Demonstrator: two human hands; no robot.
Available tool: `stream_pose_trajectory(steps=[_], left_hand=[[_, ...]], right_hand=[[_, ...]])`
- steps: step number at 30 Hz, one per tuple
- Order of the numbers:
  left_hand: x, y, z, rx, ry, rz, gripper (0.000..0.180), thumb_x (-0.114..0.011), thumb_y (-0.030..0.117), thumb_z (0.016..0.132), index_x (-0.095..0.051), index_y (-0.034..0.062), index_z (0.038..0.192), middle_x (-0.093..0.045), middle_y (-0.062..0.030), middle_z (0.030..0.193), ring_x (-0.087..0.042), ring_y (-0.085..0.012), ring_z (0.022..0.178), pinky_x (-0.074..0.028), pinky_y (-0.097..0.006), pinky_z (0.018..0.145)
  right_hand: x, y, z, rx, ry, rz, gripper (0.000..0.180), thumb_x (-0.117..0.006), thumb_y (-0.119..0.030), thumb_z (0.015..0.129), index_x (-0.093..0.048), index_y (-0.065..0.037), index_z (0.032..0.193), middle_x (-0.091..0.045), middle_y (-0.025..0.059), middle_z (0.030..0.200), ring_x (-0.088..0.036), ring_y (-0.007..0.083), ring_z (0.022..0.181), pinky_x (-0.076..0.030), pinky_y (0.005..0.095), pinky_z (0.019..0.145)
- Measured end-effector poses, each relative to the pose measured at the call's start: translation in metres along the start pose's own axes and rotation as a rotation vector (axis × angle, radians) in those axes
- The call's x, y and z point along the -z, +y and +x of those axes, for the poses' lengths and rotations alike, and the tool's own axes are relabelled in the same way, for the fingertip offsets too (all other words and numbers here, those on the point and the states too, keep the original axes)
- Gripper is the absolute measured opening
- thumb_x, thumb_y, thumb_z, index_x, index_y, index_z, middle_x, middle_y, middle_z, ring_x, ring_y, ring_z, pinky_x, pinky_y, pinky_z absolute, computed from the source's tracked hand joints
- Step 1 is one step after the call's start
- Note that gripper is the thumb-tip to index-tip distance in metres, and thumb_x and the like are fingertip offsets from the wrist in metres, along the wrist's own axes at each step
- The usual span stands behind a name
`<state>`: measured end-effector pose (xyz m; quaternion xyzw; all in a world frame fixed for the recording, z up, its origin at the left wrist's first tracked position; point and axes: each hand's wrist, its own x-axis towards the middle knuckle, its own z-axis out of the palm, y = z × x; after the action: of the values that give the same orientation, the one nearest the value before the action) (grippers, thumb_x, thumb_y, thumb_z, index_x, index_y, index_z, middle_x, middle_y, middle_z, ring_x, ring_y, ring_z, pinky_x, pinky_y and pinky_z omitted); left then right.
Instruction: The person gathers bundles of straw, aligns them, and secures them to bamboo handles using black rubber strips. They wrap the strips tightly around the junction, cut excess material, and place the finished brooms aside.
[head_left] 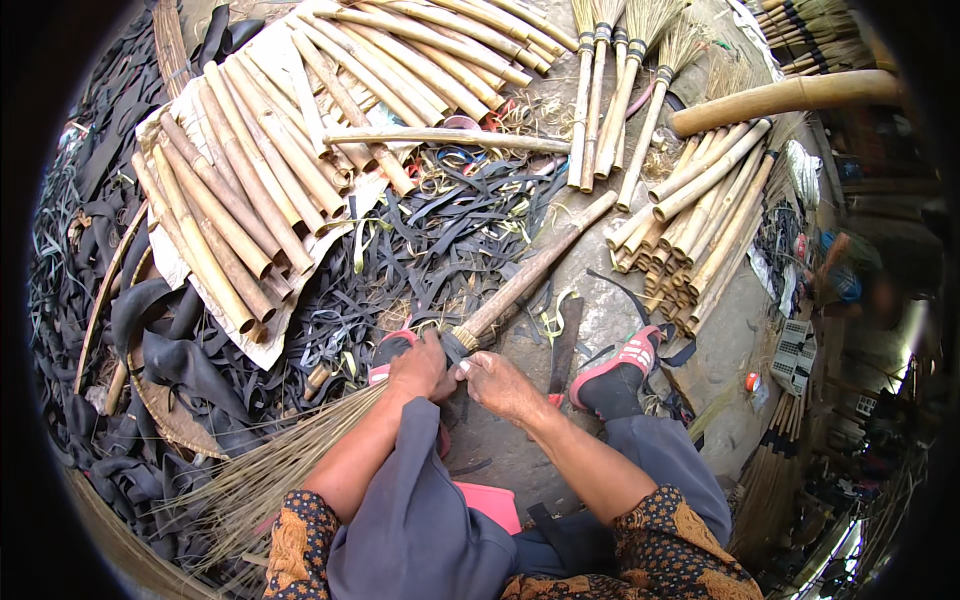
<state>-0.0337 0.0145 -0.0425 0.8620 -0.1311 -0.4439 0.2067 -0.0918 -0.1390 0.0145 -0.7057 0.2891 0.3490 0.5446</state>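
A stick broom lies slantwise before me, its brown bamboo handle running to the upper right and its long thin bristles fanning out to the lower left, under my left forearm. At the broom's neck, where a dark band wraps the bristles, my left hand is closed around it. Close beside it, my right hand is closed in a pinch just below the handle's lower end. What lies between its fingertips is too small to make out.
Bamboo poles lie in rows on a pale sheet. Black rubber strips litter the ground. Finished brooms and a bamboo bundle lie at the right, under a thick bamboo pole. My pink-and-black shoe stands near.
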Motion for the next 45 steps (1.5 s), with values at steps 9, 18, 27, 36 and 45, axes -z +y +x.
stream_pose_trajectory(steps=[9,18,27,36,45], left_hand=[[0.007,-0.008,-0.013,0.023,-0.021,-0.024,0.058,-0.058,0.053,0.100,-0.057,0.0000,0.125,-0.072,-0.0313,0.109,-0.069,-0.0510,0.106,-0.054,-0.057,0.091],[0.007,-0.029,-0.005,-0.107,0.059,-0.170,0.060,-0.060,0.056,0.100,-0.065,0.0020,0.124,-0.072,-0.0286,0.103,-0.069,-0.0467,0.100,-0.054,-0.050,0.087],[0.056,-0.033,-0.034,-0.459,-0.207,-0.583,0.056,-0.085,0.048,0.086,-0.075,0.0018,0.117,-0.073,-0.0070,0.098,-0.065,-0.0123,0.089,-0.051,-0.031,0.081],[0.035,-0.040,-0.010,-0.177,-0.335,-0.857,0.058,-0.081,0.044,0.090,-0.071,0.0024,0.128,-0.076,-0.0085,0.109,-0.070,-0.0164,0.100,-0.052,-0.033,0.091],[0.016,-0.009,-0.016,-0.038,0.001,-0.242,0.073,-0.080,0.055,0.083,-0.066,0.0017,0.131,-0.074,-0.0254,0.108,-0.072,-0.0405,0.103,-0.055,-0.048,0.091]], right_hand=[[0.002,-0.010,-0.028,-0.028,0.010,0.061,0.041,-0.048,-0.034,0.110,-0.059,-0.006,0.083,-0.047,0.0005,0.069,-0.044,0.0116,0.065,-0.040,0.0334,0.060],[0.048,0.000,-0.131,0.179,-0.052,-0.217,0.036,-0.049,-0.032,0.110,-0.057,-0.003,0.089,-0.049,0.0041,0.071,-0.047,0.0138,0.069,-0.042,0.0351,0.065],[0.050,0.062,-0.012,0.451,-0.060,-0.366,0.015,-0.056,-0.014,0.099,-0.066,-0.003,0.104,-0.069,0.0176,0.092,-0.068,0.0365,0.092,-0.053,0.0437,0.084],[0.041,-0.008,0.040,0.341,-0.153,-0.761,0.025,-0.065,-0.016,0.092,-0.071,-0.001,0.112,-0.072,0.0263,0.110,-0.068,0.0442,0.106,-0.054,0.0505,0.092],[0.038,-0.053,0.050,0.666,-0.020,-1.068,0.038,-0.067,-0.024,0.098,-0.059,-0.013,0.133,-0.069,0.0157,0.112,-0.071,0.0405,0.099,-0.058,0.0504,0.083]])
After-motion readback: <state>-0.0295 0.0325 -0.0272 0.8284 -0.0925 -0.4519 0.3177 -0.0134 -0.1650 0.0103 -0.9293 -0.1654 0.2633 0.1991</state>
